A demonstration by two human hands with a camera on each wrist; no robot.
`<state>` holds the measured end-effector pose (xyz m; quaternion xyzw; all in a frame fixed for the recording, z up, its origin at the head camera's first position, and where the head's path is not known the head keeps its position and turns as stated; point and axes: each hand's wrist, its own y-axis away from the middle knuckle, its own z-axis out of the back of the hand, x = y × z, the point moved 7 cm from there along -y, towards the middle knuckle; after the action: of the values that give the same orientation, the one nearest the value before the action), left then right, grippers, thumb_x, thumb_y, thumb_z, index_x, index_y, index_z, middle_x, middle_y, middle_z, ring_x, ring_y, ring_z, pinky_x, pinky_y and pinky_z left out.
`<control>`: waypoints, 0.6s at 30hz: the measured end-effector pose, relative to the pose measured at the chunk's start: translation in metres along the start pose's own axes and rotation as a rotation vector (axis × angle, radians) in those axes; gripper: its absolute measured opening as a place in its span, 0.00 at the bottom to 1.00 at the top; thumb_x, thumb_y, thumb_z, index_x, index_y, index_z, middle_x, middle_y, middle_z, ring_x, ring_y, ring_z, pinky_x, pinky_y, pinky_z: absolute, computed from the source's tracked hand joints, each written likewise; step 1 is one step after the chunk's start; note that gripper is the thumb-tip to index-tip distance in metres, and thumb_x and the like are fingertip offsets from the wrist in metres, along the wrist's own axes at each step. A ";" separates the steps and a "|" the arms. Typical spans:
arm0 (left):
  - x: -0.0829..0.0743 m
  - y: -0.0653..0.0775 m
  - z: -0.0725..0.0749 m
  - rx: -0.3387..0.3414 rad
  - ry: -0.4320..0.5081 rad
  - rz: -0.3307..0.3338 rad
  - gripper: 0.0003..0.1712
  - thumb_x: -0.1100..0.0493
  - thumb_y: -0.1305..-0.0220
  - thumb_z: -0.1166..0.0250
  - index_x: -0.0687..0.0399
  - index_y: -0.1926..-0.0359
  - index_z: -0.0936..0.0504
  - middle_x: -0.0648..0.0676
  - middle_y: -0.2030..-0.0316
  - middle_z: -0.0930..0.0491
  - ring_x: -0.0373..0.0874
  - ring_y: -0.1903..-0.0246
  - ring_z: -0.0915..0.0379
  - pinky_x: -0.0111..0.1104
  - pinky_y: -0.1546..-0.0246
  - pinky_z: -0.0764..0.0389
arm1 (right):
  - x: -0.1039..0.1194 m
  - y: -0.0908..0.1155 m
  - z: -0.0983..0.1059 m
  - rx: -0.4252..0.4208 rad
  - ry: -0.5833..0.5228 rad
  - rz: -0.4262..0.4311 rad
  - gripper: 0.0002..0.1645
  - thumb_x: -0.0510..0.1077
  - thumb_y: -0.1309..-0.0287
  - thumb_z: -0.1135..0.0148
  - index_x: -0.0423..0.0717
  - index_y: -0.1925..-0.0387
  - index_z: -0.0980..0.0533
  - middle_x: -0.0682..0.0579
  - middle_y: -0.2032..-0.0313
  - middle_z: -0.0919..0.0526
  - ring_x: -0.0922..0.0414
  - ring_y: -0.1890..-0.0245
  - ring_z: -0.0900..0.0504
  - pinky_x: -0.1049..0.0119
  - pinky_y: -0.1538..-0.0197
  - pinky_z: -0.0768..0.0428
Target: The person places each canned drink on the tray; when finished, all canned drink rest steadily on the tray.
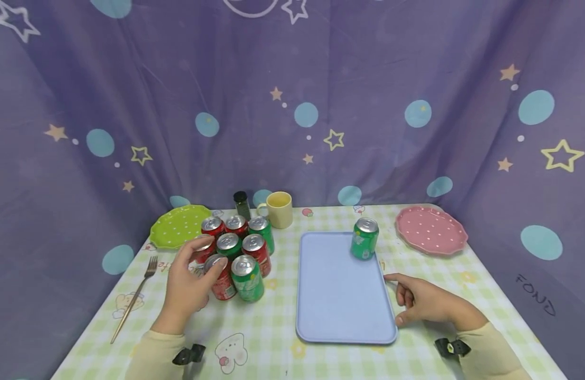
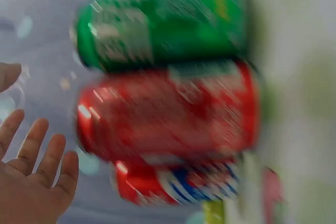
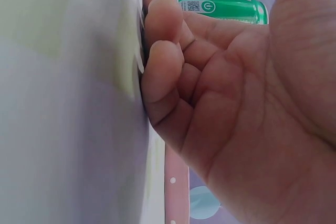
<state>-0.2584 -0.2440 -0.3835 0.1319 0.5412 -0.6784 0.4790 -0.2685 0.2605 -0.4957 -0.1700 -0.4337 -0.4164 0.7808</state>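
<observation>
The fingers of the left hand (image 1: 185, 287) are spread apart with nothing gripped, and the thumb is seen in front of the near red can (image 1: 222, 287) in the head view. By the left wrist view, a gap is left between fingers and cans. On the right hand (image 1: 424, 302), the index finger is stretched to the right edge of the blue tray (image 1: 342, 290), the thumb is placed beside its near right corner, and the remaining fingers are loosely curled.

Eight upright cans are crowded together left of the tray: the near red can, with a near green can (image 1: 248, 282) just beside it, and six more red or green ones behind. A red can with blue and white markings (image 2: 202, 184) is included in the group. A ninth, a single green can (image 1: 364, 245), is stood upright at the tray's far right corner.

Farther out on the worktop (image 1: 273, 343), a fork (image 1: 134, 302) is laid to the left. A green dotted plate (image 1: 166, 228), a black-lidded jar (image 1: 242, 207) and a yellow mug (image 1: 280, 212) are set behind the cans; a pink dotted plate (image 1: 430, 229) is placed at the far right. The background is filled by a purple patterned curtain (image 1: 377, 63).
</observation>
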 end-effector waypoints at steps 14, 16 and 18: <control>0.069 0.018 0.004 0.073 0.112 0.220 0.34 0.65 0.37 0.23 0.57 0.31 0.26 0.57 0.39 0.23 0.43 0.44 0.24 0.25 0.47 0.21 | 0.000 0.000 -0.001 -0.005 0.003 0.006 0.59 0.43 0.51 0.16 0.30 0.25 0.41 0.45 0.64 0.24 0.57 0.71 0.26 0.69 0.68 0.25; 0.072 0.020 0.003 0.104 0.117 0.233 0.36 0.64 0.37 0.23 0.56 0.30 0.27 0.57 0.37 0.23 0.41 0.43 0.24 0.25 0.47 0.20 | 0.000 0.001 -0.001 -0.006 0.003 0.007 0.59 0.43 0.51 0.16 0.30 0.25 0.41 0.45 0.64 0.24 0.57 0.71 0.26 0.69 0.68 0.25; 0.073 0.021 0.001 0.137 0.112 0.238 0.37 0.63 0.37 0.23 0.54 0.29 0.27 0.57 0.35 0.24 0.40 0.43 0.24 0.25 0.46 0.20 | 0.000 0.001 0.000 -0.008 0.004 0.009 0.59 0.43 0.51 0.16 0.30 0.25 0.41 0.45 0.64 0.24 0.57 0.71 0.26 0.69 0.68 0.25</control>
<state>-0.2787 -0.2812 -0.4464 0.2651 0.5001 -0.6438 0.5150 -0.2679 0.2610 -0.4962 -0.1741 -0.4297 -0.4149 0.7829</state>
